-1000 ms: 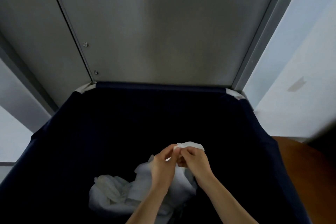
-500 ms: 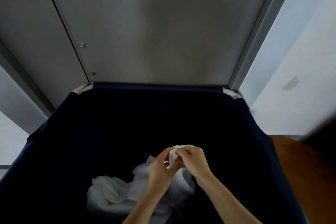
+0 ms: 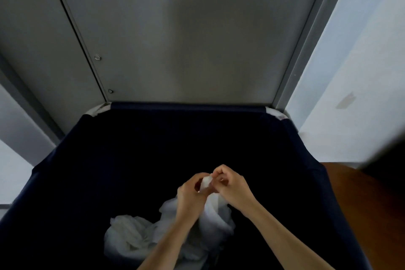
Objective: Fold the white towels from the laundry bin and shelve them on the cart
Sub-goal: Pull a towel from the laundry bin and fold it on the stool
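The left hand point(image 3: 190, 193) and right hand point(image 3: 232, 188) each pinch the same bunched edge of a white towel point(image 3: 213, 212) with curled fingers, inside the dark laundry bin point(image 3: 188, 106). The rest hangs below the wrists onto crumpled white cloth point(image 3: 129, 234). It would probably go best to slide the hands apart along the hem (kept taut) to find the corners. No writing is legible.

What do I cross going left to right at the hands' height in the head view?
Laundry bin's left wall → left hand → towel corner pinched by both hands → right hand → bin's right wall → brown wooden surface.
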